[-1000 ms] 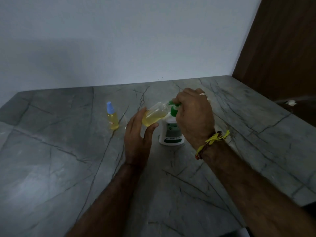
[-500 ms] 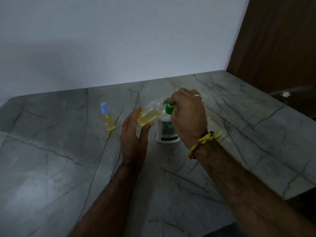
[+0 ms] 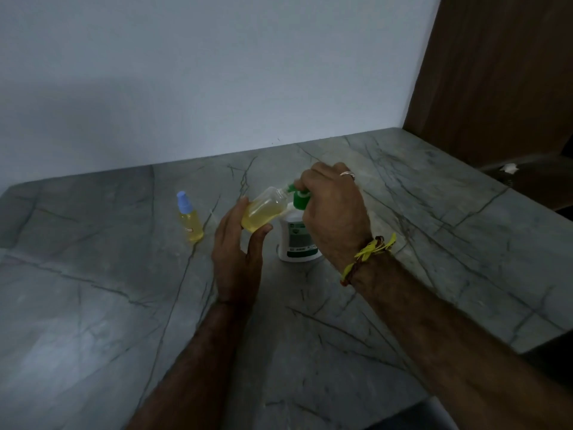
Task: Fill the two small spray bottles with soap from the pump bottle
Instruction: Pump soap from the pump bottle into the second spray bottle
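Spray bottle [image 3: 263,212] tilted at pump nozzle [image 3: 291,188], left-held

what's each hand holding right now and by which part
The left hand holds the uncapped small spray bottle by its lower body, tilted toward the spout. The right hand rests on the pump bottle's green pump head.

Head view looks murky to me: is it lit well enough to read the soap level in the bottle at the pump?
Head view: dim and soft, edges dark, pale glare low left on the stone counter. The tilted spray bottle in the left hand still glows yellow, roughly half full; the pump bottle label is unreadable.
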